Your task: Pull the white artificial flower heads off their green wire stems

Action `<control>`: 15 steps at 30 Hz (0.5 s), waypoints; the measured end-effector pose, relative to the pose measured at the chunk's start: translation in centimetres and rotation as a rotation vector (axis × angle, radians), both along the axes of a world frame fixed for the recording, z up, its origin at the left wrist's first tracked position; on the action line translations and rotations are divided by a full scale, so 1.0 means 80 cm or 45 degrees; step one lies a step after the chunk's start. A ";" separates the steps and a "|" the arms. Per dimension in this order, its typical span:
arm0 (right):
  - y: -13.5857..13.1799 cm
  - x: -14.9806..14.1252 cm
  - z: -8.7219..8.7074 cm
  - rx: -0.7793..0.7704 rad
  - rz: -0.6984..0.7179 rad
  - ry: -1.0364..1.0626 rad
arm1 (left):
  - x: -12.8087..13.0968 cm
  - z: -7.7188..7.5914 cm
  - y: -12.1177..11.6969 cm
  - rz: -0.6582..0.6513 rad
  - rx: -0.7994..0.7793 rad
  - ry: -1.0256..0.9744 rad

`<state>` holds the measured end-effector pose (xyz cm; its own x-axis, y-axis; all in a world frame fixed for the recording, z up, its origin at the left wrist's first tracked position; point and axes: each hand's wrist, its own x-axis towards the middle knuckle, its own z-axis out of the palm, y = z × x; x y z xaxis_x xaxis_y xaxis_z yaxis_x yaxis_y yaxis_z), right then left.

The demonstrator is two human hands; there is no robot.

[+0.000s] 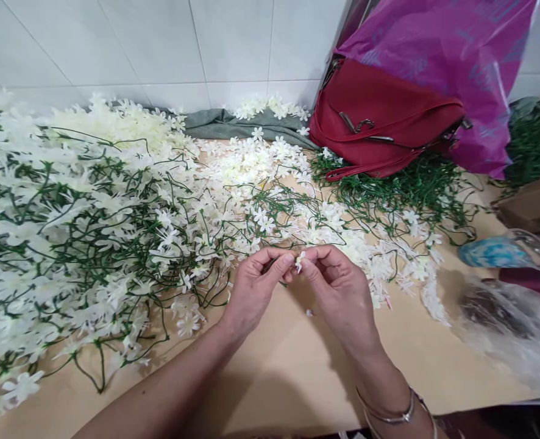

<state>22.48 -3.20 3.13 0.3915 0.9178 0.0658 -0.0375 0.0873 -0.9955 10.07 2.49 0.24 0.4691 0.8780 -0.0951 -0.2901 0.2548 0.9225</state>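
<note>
Head view: left hand (257, 286) and right hand (338, 292) pinch 1 white artificial flower (300, 262) above the near tabletop (425, 366); right, a clear plastic bag (535, 341) encloses something dark, unidentifiable.

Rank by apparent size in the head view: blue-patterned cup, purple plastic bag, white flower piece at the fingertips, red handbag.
Purple plastic bag, even partly covered
Red handbag
Blue-patterned cup
White flower piece
</note>
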 end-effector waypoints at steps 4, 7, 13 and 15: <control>0.001 -0.004 -0.001 -0.008 -0.010 -0.005 | 0.002 -0.002 -0.001 0.037 -0.010 -0.039; 0.001 0.001 -0.006 -0.050 -0.030 0.042 | 0.003 -0.002 -0.001 0.020 -0.048 -0.066; 0.002 0.019 -0.019 -0.107 0.021 0.222 | 0.005 0.000 -0.004 0.010 -0.051 -0.099; 0.003 0.020 -0.018 -0.113 0.030 0.219 | 0.005 0.002 -0.005 0.031 -0.035 -0.087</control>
<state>24.08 -3.00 1.70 0.3683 0.9261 -0.0821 -0.2086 -0.0038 -0.9780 10.46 2.08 0.41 0.4541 0.8866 -0.0879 -0.3587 0.2723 0.8929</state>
